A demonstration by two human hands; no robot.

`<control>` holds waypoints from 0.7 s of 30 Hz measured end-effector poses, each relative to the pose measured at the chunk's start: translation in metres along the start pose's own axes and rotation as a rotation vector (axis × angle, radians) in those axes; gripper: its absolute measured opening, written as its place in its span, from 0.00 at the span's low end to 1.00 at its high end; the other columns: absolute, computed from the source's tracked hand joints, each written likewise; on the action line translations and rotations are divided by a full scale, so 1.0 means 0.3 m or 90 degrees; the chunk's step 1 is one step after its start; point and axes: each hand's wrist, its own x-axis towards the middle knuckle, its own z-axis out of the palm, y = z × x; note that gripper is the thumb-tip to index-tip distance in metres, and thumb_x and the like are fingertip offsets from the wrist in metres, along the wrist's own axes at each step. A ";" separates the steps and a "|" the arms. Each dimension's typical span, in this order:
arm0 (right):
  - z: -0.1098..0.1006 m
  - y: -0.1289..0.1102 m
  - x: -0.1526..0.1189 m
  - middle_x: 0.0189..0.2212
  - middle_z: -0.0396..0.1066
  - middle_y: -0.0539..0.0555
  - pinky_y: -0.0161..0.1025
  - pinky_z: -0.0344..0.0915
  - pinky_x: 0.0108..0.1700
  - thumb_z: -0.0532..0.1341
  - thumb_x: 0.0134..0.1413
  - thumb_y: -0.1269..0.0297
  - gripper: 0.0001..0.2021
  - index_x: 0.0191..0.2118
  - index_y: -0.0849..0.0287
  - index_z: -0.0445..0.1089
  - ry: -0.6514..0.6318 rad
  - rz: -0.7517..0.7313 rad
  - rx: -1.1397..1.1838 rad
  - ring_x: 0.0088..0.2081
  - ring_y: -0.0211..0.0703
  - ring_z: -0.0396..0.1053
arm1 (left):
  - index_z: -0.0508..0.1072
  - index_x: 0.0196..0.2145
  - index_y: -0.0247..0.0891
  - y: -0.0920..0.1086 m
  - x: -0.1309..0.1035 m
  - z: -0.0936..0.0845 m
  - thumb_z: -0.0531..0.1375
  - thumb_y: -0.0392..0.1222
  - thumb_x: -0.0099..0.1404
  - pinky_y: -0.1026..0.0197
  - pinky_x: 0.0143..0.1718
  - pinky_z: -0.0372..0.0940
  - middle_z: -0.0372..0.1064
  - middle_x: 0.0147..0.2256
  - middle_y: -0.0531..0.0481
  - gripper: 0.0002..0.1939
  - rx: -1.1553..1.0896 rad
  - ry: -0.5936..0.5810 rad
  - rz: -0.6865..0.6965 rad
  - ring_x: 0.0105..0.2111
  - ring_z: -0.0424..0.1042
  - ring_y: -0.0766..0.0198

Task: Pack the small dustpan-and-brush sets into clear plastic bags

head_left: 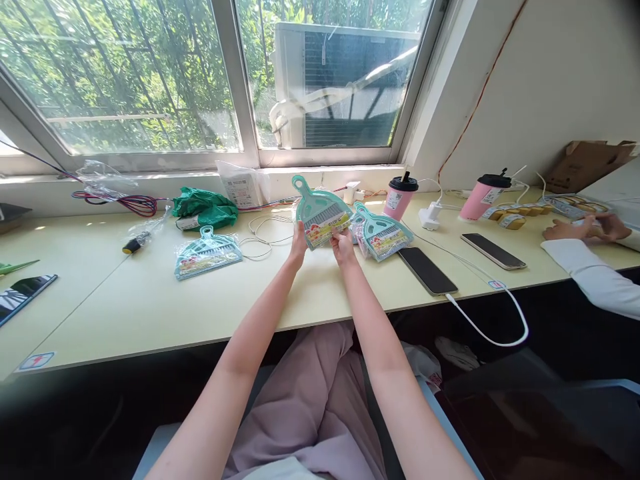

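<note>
Holding a teal mini dustpan-and-brush set [320, 215] up over the desk [150, 300], both hands are on it right now: the left hand [299, 245] grips the lower left edge, fingers closed around it, and the right hand [343, 245] pinches the lower right corner at the printed label card. The set is upright, handle loop on top, lifted clear of the desktop and still in its clear wrap, as far as one can tell.

How far along? Judging by the layout, one packaged set [207, 255] lies flat off to the left, well apart, and a small pile of sets [381, 233] sits just beside the right hand. So one piece looks dealt with, one is in hand, and a few wait in the pile.

Around it: a dark phone [427, 271] with a white cable [487, 320] lies close to the pile, and a second phone [493, 251] sits further right. Two pink cups [400, 195] stand near the wall. A green bag [205, 208] and loose wires [135, 203] crowd the sill side. A co-worker's hands [585, 229], white sleeve, work at the far right, apart from this spot.
</note>
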 end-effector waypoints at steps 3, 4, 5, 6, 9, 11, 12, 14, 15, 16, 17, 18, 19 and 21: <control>0.001 0.004 -0.006 0.51 0.78 0.51 0.47 0.75 0.60 0.64 0.51 0.75 0.24 0.54 0.50 0.69 -0.016 0.005 -0.012 0.53 0.41 0.77 | 0.67 0.62 0.47 0.016 -0.016 0.012 0.56 0.79 0.64 0.50 0.44 0.77 0.76 0.53 0.41 0.42 -0.072 0.003 -0.059 0.49 0.80 0.50; 0.000 0.003 -0.006 0.52 0.78 0.51 0.47 0.75 0.60 0.64 0.51 0.75 0.24 0.54 0.51 0.69 -0.012 0.000 -0.013 0.54 0.41 0.76 | 0.66 0.62 0.46 0.020 -0.024 0.017 0.58 0.76 0.64 0.50 0.45 0.77 0.76 0.54 0.41 0.40 -0.077 -0.001 -0.066 0.49 0.79 0.50; -0.003 0.001 -0.006 0.52 0.78 0.51 0.46 0.75 0.60 0.64 0.52 0.74 0.23 0.54 0.51 0.69 -0.009 -0.003 -0.013 0.54 0.41 0.77 | 0.67 0.61 0.45 0.022 -0.030 0.022 0.61 0.74 0.64 0.49 0.47 0.77 0.76 0.54 0.40 0.39 -0.075 -0.005 -0.060 0.50 0.79 0.50; -0.005 -0.002 -0.005 0.52 0.78 0.52 0.46 0.75 0.60 0.64 0.53 0.74 0.22 0.54 0.51 0.69 -0.005 -0.006 -0.012 0.53 0.41 0.77 | 0.67 0.60 0.44 0.023 -0.035 0.026 0.64 0.72 0.63 0.48 0.49 0.76 0.76 0.53 0.40 0.38 -0.068 -0.007 -0.046 0.51 0.79 0.50; -0.011 -0.010 -0.002 0.49 0.79 0.51 0.44 0.76 0.59 0.64 0.53 0.74 0.22 0.54 0.52 0.69 0.005 -0.007 -0.009 0.51 0.40 0.78 | 0.69 0.55 0.41 0.016 -0.037 0.025 0.73 0.65 0.56 0.46 0.57 0.72 0.77 0.51 0.40 0.37 -0.049 -0.018 0.003 0.54 0.77 0.49; -0.014 -0.014 0.002 0.47 0.80 0.49 0.44 0.77 0.57 0.63 0.53 0.75 0.23 0.54 0.51 0.69 0.009 0.002 -0.018 0.48 0.40 0.79 | 0.70 0.51 0.40 0.008 -0.034 0.015 0.77 0.62 0.50 0.44 0.58 0.71 0.78 0.50 0.40 0.39 -0.050 -0.035 0.004 0.54 0.77 0.48; -0.016 -0.016 0.003 0.45 0.80 0.48 0.44 0.77 0.56 0.63 0.52 0.75 0.23 0.54 0.51 0.69 0.011 0.009 -0.026 0.47 0.41 0.79 | 0.69 0.51 0.41 0.004 -0.032 0.008 0.78 0.60 0.49 0.44 0.57 0.72 0.78 0.49 0.41 0.39 -0.051 -0.042 -0.006 0.53 0.77 0.47; -0.022 -0.020 0.007 0.43 0.80 0.48 0.45 0.78 0.54 0.62 0.52 0.75 0.22 0.53 0.51 0.69 0.009 0.029 -0.044 0.46 0.42 0.79 | 0.69 0.50 0.41 -0.005 -0.028 -0.003 0.78 0.59 0.47 0.43 0.56 0.73 0.78 0.49 0.41 0.39 -0.049 -0.049 -0.027 0.52 0.77 0.47; -0.026 -0.022 0.009 0.42 0.80 0.48 0.45 0.79 0.54 0.62 0.52 0.75 0.22 0.52 0.51 0.70 0.007 0.037 -0.051 0.46 0.42 0.79 | 0.69 0.49 0.41 -0.009 -0.026 -0.008 0.78 0.58 0.47 0.43 0.55 0.73 0.78 0.48 0.42 0.38 -0.045 -0.052 -0.033 0.51 0.77 0.47; -0.029 -0.023 0.010 0.41 0.80 0.47 0.45 0.79 0.53 0.62 0.51 0.74 0.21 0.52 0.51 0.70 0.003 0.043 -0.055 0.45 0.42 0.79 | 0.69 0.49 0.41 -0.013 -0.025 -0.011 0.78 0.57 0.47 0.44 0.55 0.73 0.78 0.48 0.42 0.38 -0.041 -0.054 -0.035 0.51 0.77 0.47; -0.033 -0.023 0.012 0.41 0.80 0.47 0.45 0.79 0.53 0.62 0.51 0.74 0.20 0.51 0.51 0.70 0.000 0.046 -0.056 0.45 0.42 0.79 | 0.69 0.48 0.41 -0.016 -0.023 -0.012 0.79 0.56 0.46 0.44 0.55 0.73 0.78 0.48 0.42 0.37 -0.039 -0.056 -0.034 0.51 0.77 0.47; -0.037 -0.022 0.014 0.41 0.80 0.47 0.45 0.79 0.53 0.62 0.51 0.75 0.20 0.50 0.52 0.70 -0.001 0.047 -0.055 0.44 0.42 0.79 | 0.69 0.47 0.40 -0.019 -0.022 -0.013 0.79 0.55 0.46 0.44 0.55 0.73 0.78 0.48 0.42 0.37 -0.038 -0.058 -0.032 0.51 0.77 0.47; -0.040 -0.020 0.016 0.40 0.79 0.47 0.44 0.79 0.52 0.61 0.51 0.75 0.19 0.50 0.52 0.70 0.001 0.045 -0.054 0.44 0.42 0.79 | 0.69 0.47 0.40 -0.020 -0.021 -0.012 0.79 0.54 0.46 0.45 0.55 0.73 0.78 0.48 0.41 0.37 -0.038 -0.060 -0.031 0.52 0.77 0.46; -0.044 -0.015 0.020 0.40 0.79 0.47 0.43 0.79 0.52 0.61 0.52 0.75 0.19 0.49 0.52 0.70 0.008 0.037 -0.058 0.44 0.41 0.78 | 0.69 0.47 0.40 -0.023 -0.019 -0.009 0.79 0.52 0.46 0.45 0.54 0.73 0.78 0.48 0.41 0.36 -0.036 -0.059 -0.034 0.52 0.77 0.45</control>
